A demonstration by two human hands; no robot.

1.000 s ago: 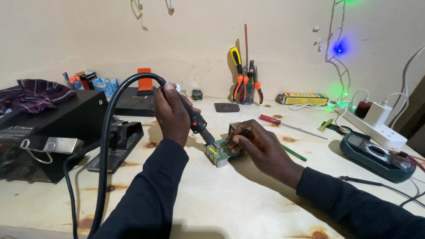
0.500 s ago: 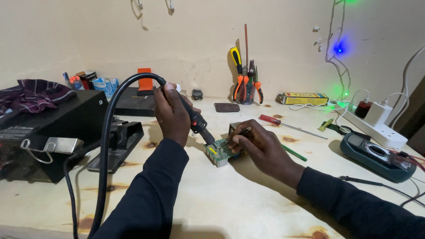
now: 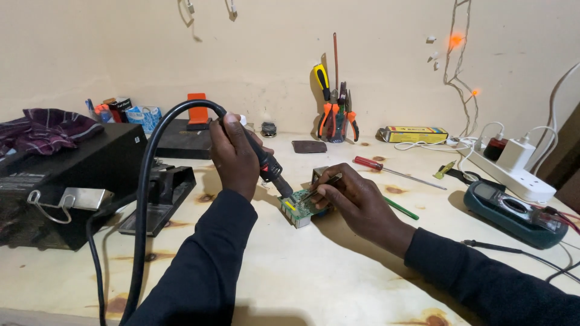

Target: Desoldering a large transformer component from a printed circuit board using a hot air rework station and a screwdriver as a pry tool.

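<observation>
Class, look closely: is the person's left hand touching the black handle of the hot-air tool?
Touching. In the head view, the left hand is wrapped around the black handle, its fingers closed on it with no gap.

A small electronics repair workshop: a pale wooden desk with scorch marks carries a multimeter, screwdrivers, pliers propped against the bare wall, a power strip with chargers, and a black soldering station.

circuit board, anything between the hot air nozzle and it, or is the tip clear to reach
Nothing visible blocks it. The nozzle in the left hand points straight down at the circuit board. The right hand brings tweezers in from the opposite side.
</observation>
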